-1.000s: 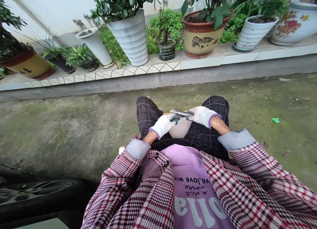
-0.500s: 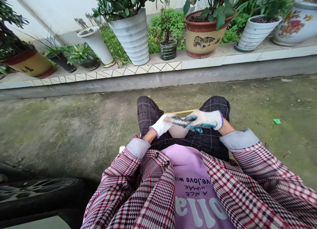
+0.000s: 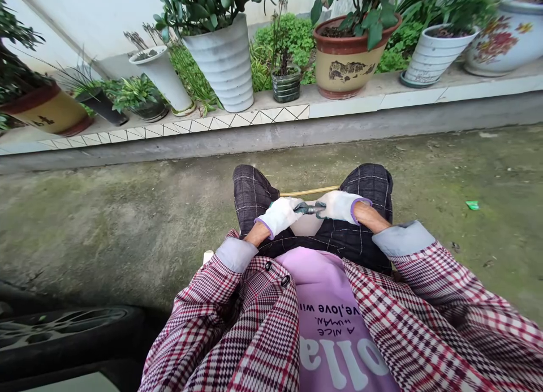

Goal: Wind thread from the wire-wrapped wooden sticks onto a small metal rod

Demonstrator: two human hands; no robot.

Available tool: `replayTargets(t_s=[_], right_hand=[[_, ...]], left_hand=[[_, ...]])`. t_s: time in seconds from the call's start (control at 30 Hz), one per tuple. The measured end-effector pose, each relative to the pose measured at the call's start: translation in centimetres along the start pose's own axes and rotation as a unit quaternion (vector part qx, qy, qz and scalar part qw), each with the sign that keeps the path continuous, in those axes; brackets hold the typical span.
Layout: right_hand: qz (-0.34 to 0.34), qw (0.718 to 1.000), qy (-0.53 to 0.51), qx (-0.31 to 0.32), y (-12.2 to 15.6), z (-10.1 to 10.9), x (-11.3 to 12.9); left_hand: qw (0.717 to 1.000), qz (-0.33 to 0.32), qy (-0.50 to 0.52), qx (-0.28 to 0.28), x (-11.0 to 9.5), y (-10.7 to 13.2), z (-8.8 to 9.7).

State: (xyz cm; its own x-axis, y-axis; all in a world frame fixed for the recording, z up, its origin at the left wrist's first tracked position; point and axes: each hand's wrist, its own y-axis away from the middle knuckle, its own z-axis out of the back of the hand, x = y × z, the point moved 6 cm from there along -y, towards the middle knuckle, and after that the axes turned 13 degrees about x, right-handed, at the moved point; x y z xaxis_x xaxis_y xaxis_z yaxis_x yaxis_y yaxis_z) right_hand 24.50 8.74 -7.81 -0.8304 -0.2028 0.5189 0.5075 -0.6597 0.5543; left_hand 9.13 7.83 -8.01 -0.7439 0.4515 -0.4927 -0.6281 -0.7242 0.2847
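left hand (image 3: pixel 280 215) is gripping one end of grey metal piece (image 3: pixel 309 209) | right hand (image 3: pixel 339 206) is pinching the other end, so it is bridging level between both hands, above lap | yellow stick (image 3: pixel 309 192) is lying just beyond hands

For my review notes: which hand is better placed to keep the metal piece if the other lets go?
Probably left: the left hand wraps one end of the metal piece, while the right hand only pinches its tip.
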Motion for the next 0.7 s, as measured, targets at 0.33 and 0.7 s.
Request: replayTargets(t_s=[0.33,0.7], right_hand=[[-0.048,0.987,-0.08,-0.132,0.7,3.7,-2.6],[0.133,0.928,-0.324,0.128,2.4,0.5,1.1]], left_hand=[[0.966,-0.052,0.254,-0.019,0.9,-0.5,-0.5],[0.971,-0.07,0.228,-0.029,2.0,-0.6,-0.7]])
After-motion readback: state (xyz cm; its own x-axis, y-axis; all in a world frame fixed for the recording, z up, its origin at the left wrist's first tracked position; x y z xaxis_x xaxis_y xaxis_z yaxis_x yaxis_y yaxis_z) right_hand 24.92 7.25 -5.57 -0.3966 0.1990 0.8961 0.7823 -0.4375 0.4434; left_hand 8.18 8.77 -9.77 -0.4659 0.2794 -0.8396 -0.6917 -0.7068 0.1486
